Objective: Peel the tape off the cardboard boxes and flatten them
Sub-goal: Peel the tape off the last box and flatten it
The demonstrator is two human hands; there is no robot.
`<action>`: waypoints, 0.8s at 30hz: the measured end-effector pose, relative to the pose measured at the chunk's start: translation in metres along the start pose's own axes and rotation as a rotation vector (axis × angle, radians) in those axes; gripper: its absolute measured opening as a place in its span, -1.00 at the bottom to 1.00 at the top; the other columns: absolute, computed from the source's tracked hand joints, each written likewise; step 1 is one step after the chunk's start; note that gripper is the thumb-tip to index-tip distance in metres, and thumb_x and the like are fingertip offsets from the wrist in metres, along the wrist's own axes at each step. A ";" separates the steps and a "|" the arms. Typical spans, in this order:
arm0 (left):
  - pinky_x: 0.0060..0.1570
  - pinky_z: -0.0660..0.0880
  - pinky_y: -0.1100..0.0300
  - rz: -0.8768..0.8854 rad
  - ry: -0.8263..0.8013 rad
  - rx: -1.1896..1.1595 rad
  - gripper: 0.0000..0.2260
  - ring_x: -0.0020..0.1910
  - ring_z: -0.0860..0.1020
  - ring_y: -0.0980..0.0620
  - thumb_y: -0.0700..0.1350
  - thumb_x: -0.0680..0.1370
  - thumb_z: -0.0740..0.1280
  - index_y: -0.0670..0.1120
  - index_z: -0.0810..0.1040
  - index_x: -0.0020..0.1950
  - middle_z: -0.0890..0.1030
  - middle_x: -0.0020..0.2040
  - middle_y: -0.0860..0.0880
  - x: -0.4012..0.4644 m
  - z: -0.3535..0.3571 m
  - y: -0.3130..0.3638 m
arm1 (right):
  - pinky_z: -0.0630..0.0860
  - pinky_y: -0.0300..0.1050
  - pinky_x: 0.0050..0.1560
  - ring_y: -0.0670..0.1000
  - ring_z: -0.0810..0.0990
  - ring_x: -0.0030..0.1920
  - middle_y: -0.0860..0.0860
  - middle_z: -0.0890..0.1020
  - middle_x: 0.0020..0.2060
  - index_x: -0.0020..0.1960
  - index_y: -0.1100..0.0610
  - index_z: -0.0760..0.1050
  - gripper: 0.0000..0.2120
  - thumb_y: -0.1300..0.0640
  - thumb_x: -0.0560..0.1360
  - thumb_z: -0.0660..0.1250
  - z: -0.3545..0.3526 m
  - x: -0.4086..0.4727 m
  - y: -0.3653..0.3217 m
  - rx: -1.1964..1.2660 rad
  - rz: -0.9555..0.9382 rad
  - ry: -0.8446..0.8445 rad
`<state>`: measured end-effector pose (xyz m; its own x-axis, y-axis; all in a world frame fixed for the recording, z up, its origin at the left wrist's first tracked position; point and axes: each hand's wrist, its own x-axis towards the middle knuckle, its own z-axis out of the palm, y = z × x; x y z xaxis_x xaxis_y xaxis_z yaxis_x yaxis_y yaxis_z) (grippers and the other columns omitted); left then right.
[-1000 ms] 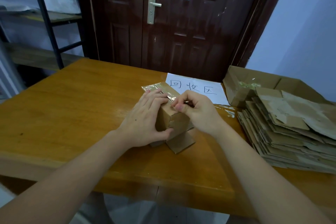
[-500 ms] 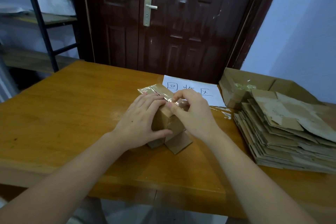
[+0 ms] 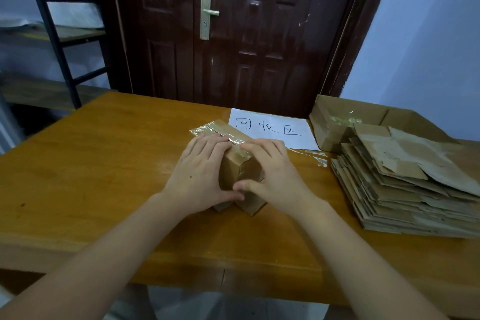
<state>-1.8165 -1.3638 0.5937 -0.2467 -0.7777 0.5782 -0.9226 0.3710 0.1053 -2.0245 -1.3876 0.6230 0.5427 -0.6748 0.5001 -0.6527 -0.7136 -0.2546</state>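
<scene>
A small brown cardboard box (image 3: 237, 169) stands on the wooden table (image 3: 104, 163), with clear tape (image 3: 235, 141) running along its top edge. My left hand (image 3: 200, 176) wraps its left side, fingers over the top and thumb at the lower front. My right hand (image 3: 272, 171) grips the right side, fingers on the taped top edge and thumb meeting the left thumb in front. Loose flaps show under the box near the table.
A tall stack of flattened cardboard (image 3: 405, 184) fills the right of the table. Behind it stands an open cardboard box (image 3: 335, 122) holding crumpled tape. A white paper sign (image 3: 272, 128) lies beyond the box. Tape scraps (image 3: 320, 160) lie by the stack. A dark door rises behind.
My right hand stopped pinching at the tape on the top edge and moved down to wrap the box's right side. My left hand kept its hold.
</scene>
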 end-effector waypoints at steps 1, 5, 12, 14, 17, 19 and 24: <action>0.60 0.11 -0.06 -0.002 -0.004 0.002 -0.05 0.50 0.32 -0.04 0.55 0.30 0.37 -0.05 0.37 0.48 0.43 0.48 -0.01 0.000 0.000 0.000 | 0.29 -0.19 0.35 0.00 0.34 0.32 -0.08 0.50 0.28 0.37 -0.02 0.52 -0.34 -0.21 0.35 0.56 0.005 0.001 0.001 0.017 0.000 0.055; 0.60 0.07 -0.02 -0.001 -0.018 0.014 -0.06 0.51 0.30 -0.02 0.53 0.30 0.39 -0.03 0.36 0.48 0.42 0.48 0.01 0.000 0.000 -0.002 | 0.32 -0.27 0.25 -0.01 0.36 0.19 -0.15 0.57 0.10 0.19 -0.04 0.68 -0.52 0.00 0.28 0.64 0.010 0.009 0.010 0.254 0.080 0.149; 0.58 0.14 -0.04 0.002 0.010 0.010 -0.09 0.49 0.34 -0.05 0.49 0.30 0.44 -0.04 0.38 0.46 0.46 0.44 -0.02 0.002 0.004 -0.001 | 0.28 -0.36 0.20 0.03 0.37 0.11 -0.21 0.64 0.07 0.11 0.01 0.72 -0.73 0.11 0.41 0.55 0.017 0.014 0.020 0.305 0.033 0.193; 0.58 0.14 -0.04 -0.004 0.004 0.015 -0.08 0.49 0.34 -0.05 0.50 0.30 0.43 -0.04 0.38 0.47 0.46 0.44 -0.02 0.001 0.004 -0.001 | 0.26 -0.38 0.19 0.01 0.37 0.11 -0.22 0.63 0.11 0.15 0.00 0.70 -0.76 0.09 0.48 0.48 0.022 0.011 0.020 0.286 0.010 0.242; 0.57 0.11 0.00 -0.017 -0.005 0.022 -0.08 0.49 0.33 -0.03 0.52 0.30 0.40 -0.03 0.38 0.48 0.45 0.45 -0.01 0.002 0.002 0.000 | 0.24 -0.37 0.25 -0.01 0.36 0.17 -0.20 0.59 0.24 0.30 -0.03 0.62 -0.70 0.03 0.59 0.36 0.017 0.005 0.025 0.245 -0.050 0.183; 0.56 0.10 0.01 -0.016 0.004 0.019 -0.09 0.48 0.34 -0.03 0.52 0.31 0.40 -0.03 0.39 0.47 0.46 0.44 -0.01 0.002 0.001 0.001 | 0.23 -0.35 0.31 -0.04 0.33 0.22 -0.20 0.53 0.33 0.41 -0.04 0.53 -0.60 -0.05 0.58 0.35 0.012 0.001 0.030 0.151 -0.118 0.097; 0.57 0.11 0.00 0.001 0.029 -0.018 -0.13 0.47 0.35 -0.05 0.47 0.33 0.45 -0.05 0.40 0.44 0.46 0.42 -0.01 0.001 0.002 0.001 | 0.28 -0.32 0.22 0.04 0.38 0.11 -0.14 0.63 0.17 0.20 0.05 0.67 -0.55 -0.06 0.36 0.59 0.022 0.009 0.027 0.174 -0.118 0.243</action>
<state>-1.8184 -1.3656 0.5927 -0.2383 -0.7626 0.6014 -0.9169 0.3808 0.1194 -2.0251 -1.4168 0.6020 0.4538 -0.5357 0.7122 -0.4813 -0.8199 -0.3100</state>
